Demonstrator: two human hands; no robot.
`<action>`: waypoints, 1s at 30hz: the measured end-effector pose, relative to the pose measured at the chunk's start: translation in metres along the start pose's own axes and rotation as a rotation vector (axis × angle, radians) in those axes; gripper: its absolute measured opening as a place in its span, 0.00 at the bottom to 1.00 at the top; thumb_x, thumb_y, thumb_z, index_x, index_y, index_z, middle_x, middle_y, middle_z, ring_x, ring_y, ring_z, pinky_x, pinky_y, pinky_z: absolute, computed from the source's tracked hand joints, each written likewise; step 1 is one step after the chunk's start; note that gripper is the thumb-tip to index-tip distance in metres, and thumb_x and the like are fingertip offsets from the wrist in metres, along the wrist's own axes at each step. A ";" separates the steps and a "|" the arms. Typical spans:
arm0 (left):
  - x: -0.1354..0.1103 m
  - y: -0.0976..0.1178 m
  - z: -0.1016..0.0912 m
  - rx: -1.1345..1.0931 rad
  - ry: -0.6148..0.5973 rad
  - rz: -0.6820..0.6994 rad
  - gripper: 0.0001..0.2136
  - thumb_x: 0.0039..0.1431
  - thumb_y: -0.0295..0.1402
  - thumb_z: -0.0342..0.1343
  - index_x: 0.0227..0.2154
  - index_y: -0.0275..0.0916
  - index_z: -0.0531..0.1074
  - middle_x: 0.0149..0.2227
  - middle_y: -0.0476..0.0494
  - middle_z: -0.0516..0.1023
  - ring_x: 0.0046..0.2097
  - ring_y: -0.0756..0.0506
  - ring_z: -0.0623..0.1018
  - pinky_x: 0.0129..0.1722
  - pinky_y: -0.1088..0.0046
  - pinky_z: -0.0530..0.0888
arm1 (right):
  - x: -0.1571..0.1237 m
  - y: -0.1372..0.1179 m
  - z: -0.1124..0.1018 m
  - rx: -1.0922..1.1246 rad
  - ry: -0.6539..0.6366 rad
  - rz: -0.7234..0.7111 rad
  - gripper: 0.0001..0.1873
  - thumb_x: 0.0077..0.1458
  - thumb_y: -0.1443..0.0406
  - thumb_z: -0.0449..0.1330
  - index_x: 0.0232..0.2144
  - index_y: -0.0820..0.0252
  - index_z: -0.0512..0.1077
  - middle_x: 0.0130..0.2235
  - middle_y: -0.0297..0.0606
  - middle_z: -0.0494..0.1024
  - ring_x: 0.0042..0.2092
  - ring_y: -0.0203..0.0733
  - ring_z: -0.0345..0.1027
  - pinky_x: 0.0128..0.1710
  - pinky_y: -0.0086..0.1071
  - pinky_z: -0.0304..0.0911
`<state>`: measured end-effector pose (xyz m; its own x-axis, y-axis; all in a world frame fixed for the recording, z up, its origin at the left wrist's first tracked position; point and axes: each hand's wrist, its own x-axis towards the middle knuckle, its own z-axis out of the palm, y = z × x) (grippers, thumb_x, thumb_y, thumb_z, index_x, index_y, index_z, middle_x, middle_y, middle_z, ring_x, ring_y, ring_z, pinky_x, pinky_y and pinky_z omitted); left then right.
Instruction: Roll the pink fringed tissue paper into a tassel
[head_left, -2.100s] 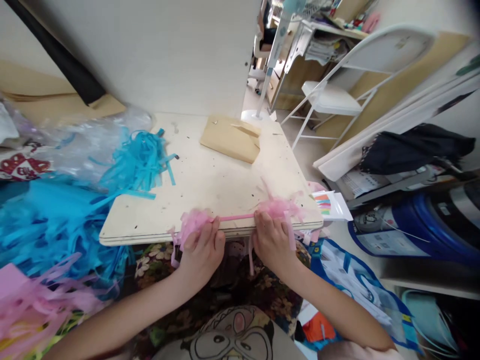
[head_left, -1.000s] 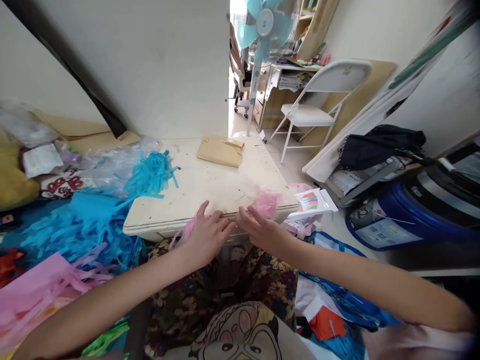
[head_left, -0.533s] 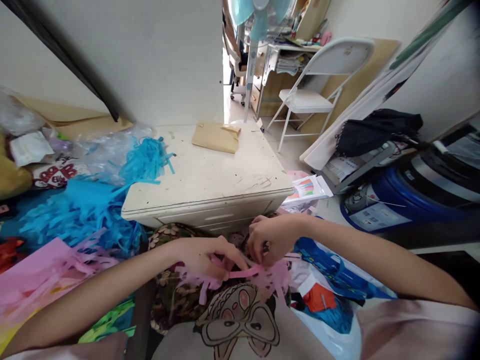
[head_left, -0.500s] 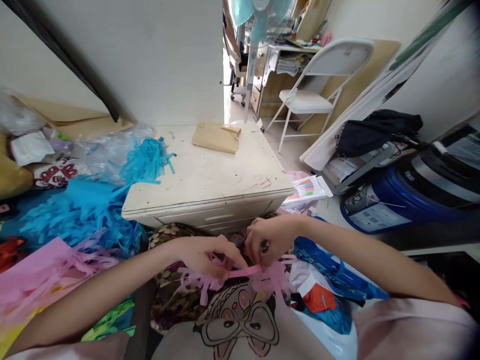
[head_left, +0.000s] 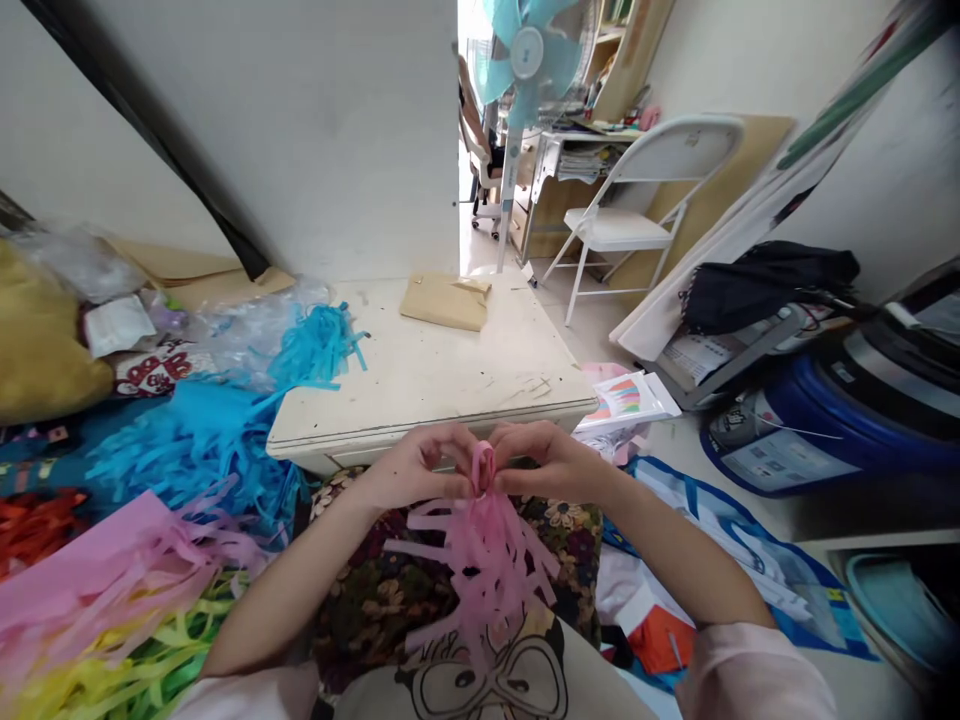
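A pink tissue-paper tassel hangs above my lap, its cut strips fanning downward. At its top is a small twisted loop. My left hand pinches the loop from the left, thumb and fingers closed on it. From the other side my right hand grips the same loop, its fingertips almost meeting those of the left. The strips partly cover the patterned fabric on my lap and the cartoon print on my shirt.
Ahead stands a white cabinet bearing a brown paper envelope and a blue fringed tassel. Blue fringed paper, pink paper and yellow-green strips lie to my left. A blue bucket is at right.
The pink tassel, earlier stretched sideways between my hands, is now folded with its strips hanging down. Both hands have come together at its loop. The view has tilted up slightly.
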<state>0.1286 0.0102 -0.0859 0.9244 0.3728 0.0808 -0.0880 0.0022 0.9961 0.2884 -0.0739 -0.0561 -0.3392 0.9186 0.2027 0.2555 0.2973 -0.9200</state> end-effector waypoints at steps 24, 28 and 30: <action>0.010 -0.012 0.017 -0.610 0.235 -0.134 0.14 0.26 0.34 0.65 0.18 0.35 0.69 0.22 0.53 0.68 0.25 0.55 0.67 0.26 0.80 0.62 | 0.006 -0.002 0.017 0.155 0.353 0.187 0.04 0.37 0.67 0.59 0.18 0.64 0.69 0.19 0.28 0.67 0.23 0.27 0.57 0.25 0.24 0.54; 0.011 -0.012 0.019 -0.679 0.285 -0.118 0.13 0.27 0.33 0.65 0.19 0.36 0.70 0.22 0.54 0.69 0.26 0.56 0.68 0.29 0.81 0.63 | 0.009 -0.004 0.021 0.124 0.443 0.230 0.04 0.36 0.67 0.59 0.18 0.64 0.70 0.19 0.29 0.68 0.24 0.29 0.58 0.26 0.24 0.56; 0.012 -0.014 0.019 -0.672 0.307 -0.097 0.12 0.29 0.33 0.64 0.20 0.37 0.70 0.22 0.54 0.69 0.26 0.56 0.68 0.29 0.81 0.63 | 0.011 -0.005 0.022 0.104 0.475 0.262 0.04 0.36 0.67 0.59 0.19 0.64 0.70 0.20 0.29 0.69 0.24 0.29 0.58 0.26 0.24 0.56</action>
<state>0.1477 -0.0032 -0.0984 0.8028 0.5845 -0.1176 -0.3107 0.5784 0.7543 0.2631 -0.0712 -0.0570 0.1755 0.9821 0.0690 0.1775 0.0373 -0.9834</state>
